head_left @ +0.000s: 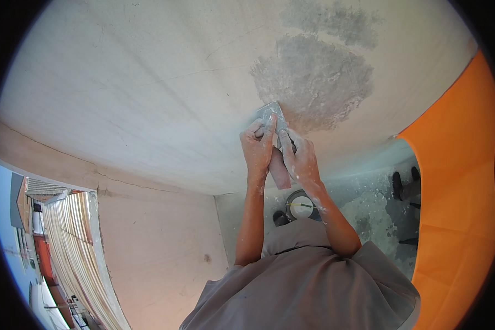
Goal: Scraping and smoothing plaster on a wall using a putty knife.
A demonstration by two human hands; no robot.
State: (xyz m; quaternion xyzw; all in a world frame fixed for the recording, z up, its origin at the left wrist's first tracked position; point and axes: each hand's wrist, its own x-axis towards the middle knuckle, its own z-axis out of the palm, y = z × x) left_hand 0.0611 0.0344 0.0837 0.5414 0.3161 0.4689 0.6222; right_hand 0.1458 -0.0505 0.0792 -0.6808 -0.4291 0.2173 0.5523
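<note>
Both of my hands, dusted with white powder, are together at the pale wall. My left hand (257,146) grips a small grey, flat pad (270,114), thumb across its face, fingers bent at its left side. My right hand (298,154) holds the same pad from the lower right, thumb on it. A pinkish strip (279,168) hangs down between my wrists; whether it joins the pad is unclear. Just right of and above the pad is a rough grey patch (316,82) on the wall (148,110), with a smaller grey patch above that.
A bucket (289,204) with pale contents stands on the speckled floor (363,198) by my dark shoe. Another person's dark shoes (401,187) show at the right, beside an orange sheet (456,181). A side wall (154,236) and an opening onto rooftops (49,220) are at the left.
</note>
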